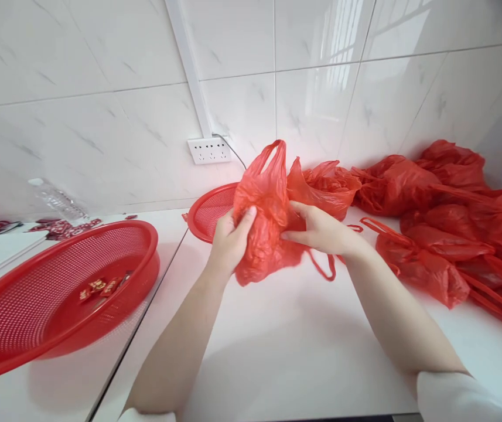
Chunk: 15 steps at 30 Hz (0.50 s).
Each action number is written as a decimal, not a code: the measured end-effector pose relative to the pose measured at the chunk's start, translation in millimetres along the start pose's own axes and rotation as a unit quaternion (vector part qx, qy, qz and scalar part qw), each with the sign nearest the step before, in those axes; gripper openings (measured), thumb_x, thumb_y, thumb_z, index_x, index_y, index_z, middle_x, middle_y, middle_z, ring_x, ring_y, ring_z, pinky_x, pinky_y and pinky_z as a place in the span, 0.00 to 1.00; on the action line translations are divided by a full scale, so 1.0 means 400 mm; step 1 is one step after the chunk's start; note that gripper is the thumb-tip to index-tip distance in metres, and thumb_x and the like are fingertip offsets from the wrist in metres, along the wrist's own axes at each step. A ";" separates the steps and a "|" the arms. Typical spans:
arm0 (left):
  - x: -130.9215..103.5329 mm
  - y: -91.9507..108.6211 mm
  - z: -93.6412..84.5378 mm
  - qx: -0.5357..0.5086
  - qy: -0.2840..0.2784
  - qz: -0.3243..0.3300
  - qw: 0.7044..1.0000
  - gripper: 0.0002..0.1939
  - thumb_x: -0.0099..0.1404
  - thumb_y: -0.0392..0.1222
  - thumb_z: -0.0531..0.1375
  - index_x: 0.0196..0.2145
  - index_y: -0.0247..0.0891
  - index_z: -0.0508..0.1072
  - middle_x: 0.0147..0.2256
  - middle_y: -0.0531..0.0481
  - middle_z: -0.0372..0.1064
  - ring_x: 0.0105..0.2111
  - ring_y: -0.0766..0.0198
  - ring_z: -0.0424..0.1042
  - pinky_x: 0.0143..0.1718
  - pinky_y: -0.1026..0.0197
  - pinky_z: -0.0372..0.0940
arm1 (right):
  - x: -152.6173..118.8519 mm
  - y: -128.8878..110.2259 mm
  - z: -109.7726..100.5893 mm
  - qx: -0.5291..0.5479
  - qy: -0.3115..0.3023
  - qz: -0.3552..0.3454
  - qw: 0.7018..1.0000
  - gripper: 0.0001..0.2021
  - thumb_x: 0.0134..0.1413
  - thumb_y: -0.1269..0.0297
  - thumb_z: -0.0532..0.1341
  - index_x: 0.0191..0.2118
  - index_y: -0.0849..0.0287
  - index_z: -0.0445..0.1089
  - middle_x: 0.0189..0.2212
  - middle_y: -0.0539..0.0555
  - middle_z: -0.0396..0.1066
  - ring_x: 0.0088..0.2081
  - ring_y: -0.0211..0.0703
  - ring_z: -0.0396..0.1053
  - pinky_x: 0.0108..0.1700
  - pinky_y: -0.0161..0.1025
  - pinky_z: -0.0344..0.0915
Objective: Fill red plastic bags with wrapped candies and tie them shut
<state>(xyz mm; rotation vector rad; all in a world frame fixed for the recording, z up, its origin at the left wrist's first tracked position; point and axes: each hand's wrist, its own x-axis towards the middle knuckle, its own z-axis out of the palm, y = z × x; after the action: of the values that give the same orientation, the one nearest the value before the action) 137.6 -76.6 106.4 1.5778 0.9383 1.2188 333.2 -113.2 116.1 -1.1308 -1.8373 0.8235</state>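
Observation:
A crumpled red plastic bag (268,234) is held up above the white tabletop, its handle loop standing upright. My left hand (232,237) grips the bag's left side, thumb in front and the other fingers hidden behind it. At the opposite side, my right hand (323,230) has its thumb and fingers around the bag's thin film, with some fingertips out of sight. What the bag contains, if anything, cannot be made out. Just behind the hands are another red plastic bag (327,187) and a small red mesh basket (211,208), partly covered by the held bag.
Many red plastic bags (444,223) are heaped along the right. A large red mesh basket (145,240) at left holds a few small red-and-gold packets (106,287). Behind it lie a clear plastic bottle (60,199) and patterned red wrappers (68,228). A power socket (209,150) is on the tiled wall.

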 end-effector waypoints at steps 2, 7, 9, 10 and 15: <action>0.020 -0.002 -0.033 0.009 0.056 -0.018 0.998 0.21 0.59 0.61 0.59 0.33 0.39 0.73 0.29 0.49 0.71 0.31 0.57 0.73 0.30 0.60 0.65 | 0.000 0.007 -0.013 0.011 -0.050 0.031 0.998 0.09 0.52 0.61 0.62 0.39 0.58 0.70 0.35 0.52 0.72 0.36 0.43 0.71 0.37 0.40 0.68; 0.053 0.013 -0.117 0.008 0.074 -0.007 0.997 0.21 0.59 0.60 0.59 0.38 0.38 0.72 0.35 0.46 0.72 0.37 0.56 0.73 0.34 0.59 0.67 | -0.006 0.017 -0.053 0.092 -0.043 0.039 0.994 0.12 0.50 0.55 0.65 0.29 0.59 0.67 0.23 0.47 0.64 0.23 0.33 0.61 0.24 0.32 0.56; 0.053 0.021 -0.131 0.036 0.049 0.045 0.997 0.19 0.59 0.53 0.62 0.43 0.40 0.70 0.39 0.47 0.71 0.41 0.57 0.71 0.39 0.59 0.67 | -0.008 0.016 -0.056 0.105 -0.010 0.040 0.994 0.15 0.54 0.53 0.62 0.27 0.59 0.64 0.21 0.45 0.59 0.22 0.31 0.56 0.23 0.32 0.53; 0.049 0.026 -0.132 0.059 0.061 0.094 0.992 0.19 0.58 0.49 0.63 0.45 0.41 0.69 0.41 0.47 0.70 0.43 0.57 0.70 0.41 0.58 0.66 | -0.007 0.015 -0.053 0.108 -0.002 0.045 0.993 0.16 0.56 0.51 0.60 0.26 0.59 0.63 0.21 0.46 0.58 0.22 0.31 0.56 0.23 0.32 0.52; -0.004 0.057 -0.098 0.188 0.150 0.328 0.913 0.16 0.60 0.39 0.60 0.47 0.43 0.68 0.47 0.48 0.67 0.50 0.56 0.66 0.52 0.53 0.61 | 0.000 0.014 -0.029 0.012 -0.010 0.021 1.000 0.11 0.59 0.55 0.56 0.35 0.57 0.69 0.27 0.48 0.65 0.26 0.35 0.61 0.28 0.33 0.58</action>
<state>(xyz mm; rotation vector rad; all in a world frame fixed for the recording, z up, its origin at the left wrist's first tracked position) 100.0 -76.9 131.6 2.1590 0.8947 1.8716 345.6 -109.8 117.0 -1.1537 -1.8203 0.8822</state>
